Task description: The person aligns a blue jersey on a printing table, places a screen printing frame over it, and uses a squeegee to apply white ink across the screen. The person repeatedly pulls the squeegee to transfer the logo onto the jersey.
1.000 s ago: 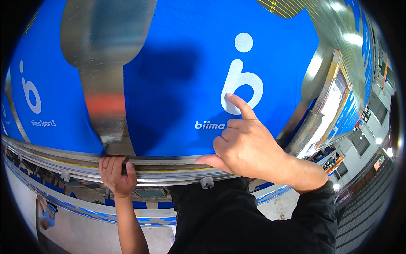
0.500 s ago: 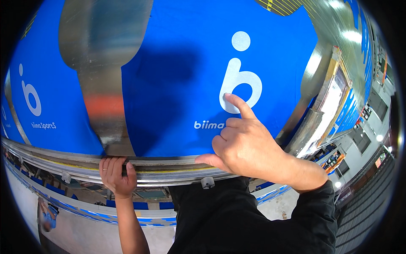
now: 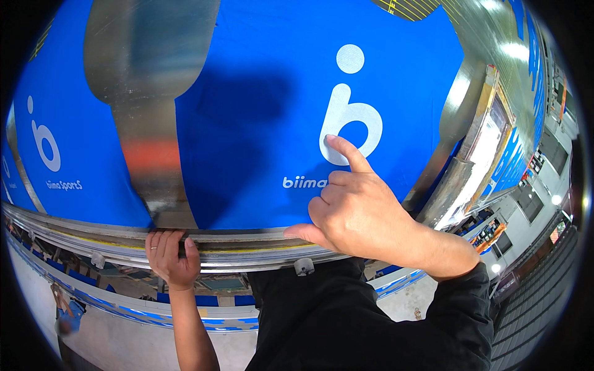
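Observation:
A blue fabric panel (image 3: 260, 123) with a large white printed logo and smaller white lettering lies flat on the metal table. My right hand (image 3: 352, 210) rests its index fingertip on the lower left of the large print; the thumb points left and the other fingers curl, holding nothing. My left hand (image 3: 173, 260) has its fingers curled over the metal rail (image 3: 241, 247) along the near edge, left of centre. A second printed blue panel (image 3: 74, 123) lies to the left, across a strip of bare metal (image 3: 151, 117).
A screen printing frame (image 3: 486, 145) leans at the right, beside more blue printed pieces (image 3: 510, 161) receding along the table. Below the rail are another long bench (image 3: 204, 321) and the floor. A person (image 3: 68, 309) in blue is at the lower left, away from my hands.
The view has shifted very slightly, with the panels and my right hand sitting a little further left in the picture. Both hands keep their pose and contact.

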